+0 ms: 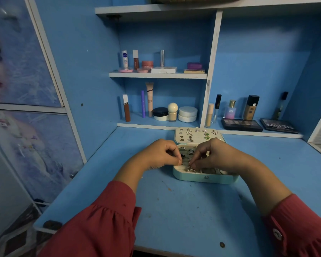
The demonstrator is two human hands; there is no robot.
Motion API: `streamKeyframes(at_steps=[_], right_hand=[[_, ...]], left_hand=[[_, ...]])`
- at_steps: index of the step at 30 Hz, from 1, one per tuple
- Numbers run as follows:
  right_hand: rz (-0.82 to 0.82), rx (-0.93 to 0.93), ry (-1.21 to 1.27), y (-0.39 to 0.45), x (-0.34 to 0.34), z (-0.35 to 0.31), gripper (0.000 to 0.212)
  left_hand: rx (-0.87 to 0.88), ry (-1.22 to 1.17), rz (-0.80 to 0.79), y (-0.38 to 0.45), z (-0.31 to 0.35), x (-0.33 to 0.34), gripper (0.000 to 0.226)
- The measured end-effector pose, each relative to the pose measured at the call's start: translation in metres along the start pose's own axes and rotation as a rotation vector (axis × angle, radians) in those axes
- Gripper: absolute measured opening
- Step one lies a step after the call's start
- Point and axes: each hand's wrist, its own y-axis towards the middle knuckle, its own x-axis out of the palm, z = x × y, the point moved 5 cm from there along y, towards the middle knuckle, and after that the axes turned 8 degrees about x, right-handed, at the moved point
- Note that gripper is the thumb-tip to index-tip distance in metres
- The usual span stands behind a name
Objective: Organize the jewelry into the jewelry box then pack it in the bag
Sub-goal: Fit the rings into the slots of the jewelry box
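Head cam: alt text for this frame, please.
Both hands, the left hand and the right hand, pinch small jewelry over an open mint jewelry box on a blue desk; earrings line its raised lid, and cosmetics fill the shelves behind.

Desk [183, 210] blue; jewelry box [205, 178] pale teal, cream lining; sleeves [100, 225] dark red; cabinet doors [22, 71] printed icy-blue cartoon pattern

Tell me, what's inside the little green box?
The jewelry box holds rings in its back slots and a silver piece in front. Earrings sit on its open lid. Both the left hand and right hand cover the rest.
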Motion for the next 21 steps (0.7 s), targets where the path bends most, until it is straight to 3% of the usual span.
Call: streamKeyframes(at_steps=[10,21], right_hand=[[0.023,-0.027,0.070,-0.001,-0.003,0.004,0.012],[0.077,-0.008,0.005,0.004,0.001,0.005,0.007]], left_hand=[[0.011,-0.047,0.018,0.001,-0.003,-0.001,0.009],[0.019,-0.114,0.038,0.004,-0.011,0.002,0.027]])
